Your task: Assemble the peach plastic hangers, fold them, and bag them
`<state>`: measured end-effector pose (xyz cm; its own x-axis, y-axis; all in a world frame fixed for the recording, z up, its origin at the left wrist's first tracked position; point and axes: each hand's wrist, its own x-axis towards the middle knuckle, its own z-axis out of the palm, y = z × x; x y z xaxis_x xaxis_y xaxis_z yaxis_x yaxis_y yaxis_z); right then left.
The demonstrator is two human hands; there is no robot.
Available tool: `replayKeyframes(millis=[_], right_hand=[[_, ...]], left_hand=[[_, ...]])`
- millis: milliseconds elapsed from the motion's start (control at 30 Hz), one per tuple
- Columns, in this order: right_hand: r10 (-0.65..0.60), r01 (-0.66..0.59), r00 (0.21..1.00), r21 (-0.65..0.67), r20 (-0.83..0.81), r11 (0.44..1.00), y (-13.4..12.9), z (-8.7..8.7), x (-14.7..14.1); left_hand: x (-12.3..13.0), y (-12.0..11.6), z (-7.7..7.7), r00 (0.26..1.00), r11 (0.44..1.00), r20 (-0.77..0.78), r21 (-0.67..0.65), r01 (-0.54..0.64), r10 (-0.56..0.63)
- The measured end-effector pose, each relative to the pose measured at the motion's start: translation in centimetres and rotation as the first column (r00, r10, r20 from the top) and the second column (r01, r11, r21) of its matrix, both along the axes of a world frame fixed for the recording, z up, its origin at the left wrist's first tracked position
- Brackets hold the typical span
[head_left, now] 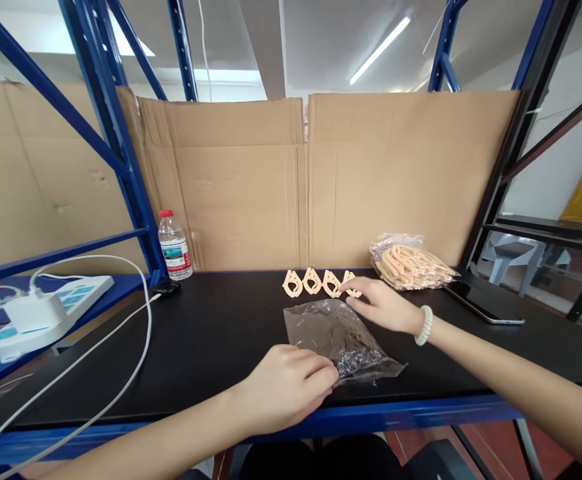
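Note:
My left hand (293,387) is closed at the near left edge of a clear plastic bag (315,327), its fingers curled on the film. The bag lies flat and wrinkled on the black tabletop. Behind it, several peach plastic clips (312,281) stand in a row. My right hand (383,303), with a pale beaded bracelet at the wrist, reaches over the right end of the row. Its thumb and fingers are apart, and the fingertips are at the rightmost clip (351,283), partly covering it. Whether they touch it, I cannot tell.
A clear packet of peach pieces (411,265) lies at the back right, beside a dark phone (483,303). A red-capped water bottle (175,247) stands back left. White cables (148,333) run from a power strip (78,300) across the left side. Cardboard (241,187) walls the back.

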<state>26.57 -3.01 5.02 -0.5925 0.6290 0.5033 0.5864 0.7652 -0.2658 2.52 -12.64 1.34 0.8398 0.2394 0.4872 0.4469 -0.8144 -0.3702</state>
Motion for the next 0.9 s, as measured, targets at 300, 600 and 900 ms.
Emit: replayKeyframes(millis=[300,600,900], right_hand=[[0.124,-0.029,0.923,-0.254,0.365,0.967,-1.9,-4.1,-1.3],[0.154,-0.051,0.901,-0.252,0.406,0.966,-1.3,-4.7,-1.6],[0.18,-0.078,0.896,-0.254,0.407,0.964,-0.7,-5.0,-1.4]], left_hand=[[-0.7,-2.5,0.2,0.99,0.981,-0.046,-0.137,-0.139,0.133],[-1.4,-4.3,-0.9,0.946,0.943,-0.148,-0.131,-0.306,0.287],[-2.0,-5.4,-2.1,0.942,0.942,-0.018,-0.037,-0.335,0.334]])
